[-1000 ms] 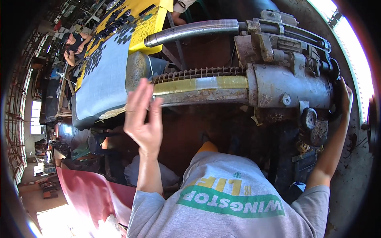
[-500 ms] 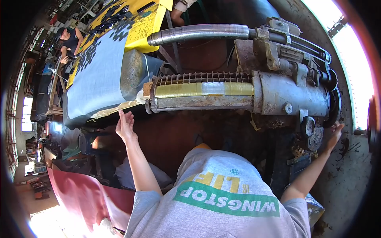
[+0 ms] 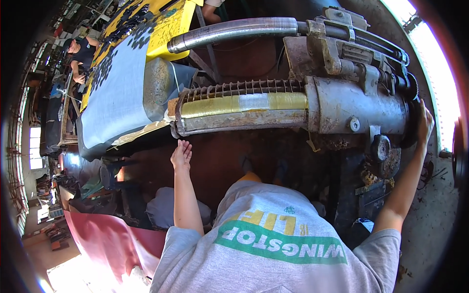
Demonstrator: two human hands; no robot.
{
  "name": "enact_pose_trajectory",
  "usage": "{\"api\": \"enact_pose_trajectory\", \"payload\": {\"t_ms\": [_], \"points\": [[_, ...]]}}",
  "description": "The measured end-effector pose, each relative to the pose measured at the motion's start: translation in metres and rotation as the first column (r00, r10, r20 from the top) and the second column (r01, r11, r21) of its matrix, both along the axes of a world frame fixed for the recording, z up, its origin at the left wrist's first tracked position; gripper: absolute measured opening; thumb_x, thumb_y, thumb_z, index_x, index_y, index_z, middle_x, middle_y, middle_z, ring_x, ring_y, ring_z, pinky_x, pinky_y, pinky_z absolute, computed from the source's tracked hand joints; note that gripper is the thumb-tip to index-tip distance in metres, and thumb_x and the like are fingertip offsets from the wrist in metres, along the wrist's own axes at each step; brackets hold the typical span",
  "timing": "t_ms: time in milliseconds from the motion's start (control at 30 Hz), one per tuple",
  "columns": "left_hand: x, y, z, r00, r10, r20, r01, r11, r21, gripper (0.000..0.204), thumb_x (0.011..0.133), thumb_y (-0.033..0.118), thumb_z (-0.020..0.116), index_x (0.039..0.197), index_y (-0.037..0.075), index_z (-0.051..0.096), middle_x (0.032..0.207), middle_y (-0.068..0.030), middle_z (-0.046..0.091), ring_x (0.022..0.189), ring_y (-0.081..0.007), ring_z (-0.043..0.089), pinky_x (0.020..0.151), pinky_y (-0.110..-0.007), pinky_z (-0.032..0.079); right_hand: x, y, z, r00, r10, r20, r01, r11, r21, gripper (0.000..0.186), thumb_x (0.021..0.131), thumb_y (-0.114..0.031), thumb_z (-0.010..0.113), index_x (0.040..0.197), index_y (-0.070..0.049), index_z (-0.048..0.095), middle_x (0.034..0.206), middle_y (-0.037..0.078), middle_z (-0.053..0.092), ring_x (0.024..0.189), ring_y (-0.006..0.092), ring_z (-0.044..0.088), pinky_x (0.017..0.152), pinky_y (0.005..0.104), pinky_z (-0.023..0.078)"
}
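Observation:
My left hand point(image 3: 181, 155), fingers loosely apart and empty, is just below the left end of a rusty machine's roller section point(image 3: 244, 112), which has yellow wrapping point(image 3: 210, 105) and a row of coiled metal bars point(image 3: 244, 86) along its top. My right hand point(image 3: 423, 126) reaches up at the far right, fingers curled on the dark wheel point(image 3: 412, 122) at the end of the steel housing point(image 3: 361, 105). A long polished cylinder point(image 3: 234, 32) runs above, joined to shafts and small gears point(image 3: 405, 57).
A table at left carries grey sheeting point(image 3: 105, 122), yellow sheeting point(image 3: 173, 29) and dark cut pieces point(image 3: 102, 71). A co-worker point(image 3: 80, 61) sits beyond it; another person's leg point(image 3: 212, 10) shows at top. Red sheet material point(image 3: 110, 237) hangs lower left; a wall point(image 3: 425, 219) stands right.
My left hand dropped from the roller's left end, then shifted slightly right below it. My right hand moved down along the wheel, then back up. The view has shifted slightly.

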State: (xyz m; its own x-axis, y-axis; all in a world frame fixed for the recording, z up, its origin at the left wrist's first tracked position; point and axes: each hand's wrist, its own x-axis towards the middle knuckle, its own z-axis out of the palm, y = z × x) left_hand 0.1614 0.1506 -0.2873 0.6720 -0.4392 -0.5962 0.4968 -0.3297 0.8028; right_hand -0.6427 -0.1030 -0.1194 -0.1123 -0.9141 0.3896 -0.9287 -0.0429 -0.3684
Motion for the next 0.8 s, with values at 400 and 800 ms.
{"api": "enact_pose_trajectory", "payload": {"t_ms": [400, 800], "points": [[0.009, 0.1, -0.095, 0.962, 0.182, -0.203, -0.092, 0.918, 0.386, 0.047, 0.082, 0.061, 0.058, 0.077, 0.015, 0.05, 0.081, -0.0038, 0.064, 0.087, -0.0232, 0.065, 0.087, -0.042, 0.043, -0.052, 0.131, -0.127, 0.78, -0.14, 0.61, 0.201, 0.979, -0.032, 0.061, 0.097, -0.049, 0.039, 0.113, 0.006, 0.06, 0.102, 0.011, 0.064, 0.099, 0.0178, 0.055, 0.086, 0.0327, 0.042], [0.004, 0.118, -0.095, 0.981, 0.057, -0.185, 0.017, 0.927, 0.375, 0.038, 0.076, 0.037, 0.077, 0.1, 0.011, 0.063, 0.099, -0.0006, 0.066, 0.093, -0.0166, 0.064, 0.085, -0.034, 0.043, -0.01, -0.001, 0.006, 0.996, 0.083, -0.02, -0.084, 0.996, -0.018, 0.038, 0.098, -0.025, 0.044, 0.123, 0.001, 0.055, 0.105, 0.012, 0.065, 0.097, 0.0189, 0.059, 0.085, 0.0284, 0.044]]}}
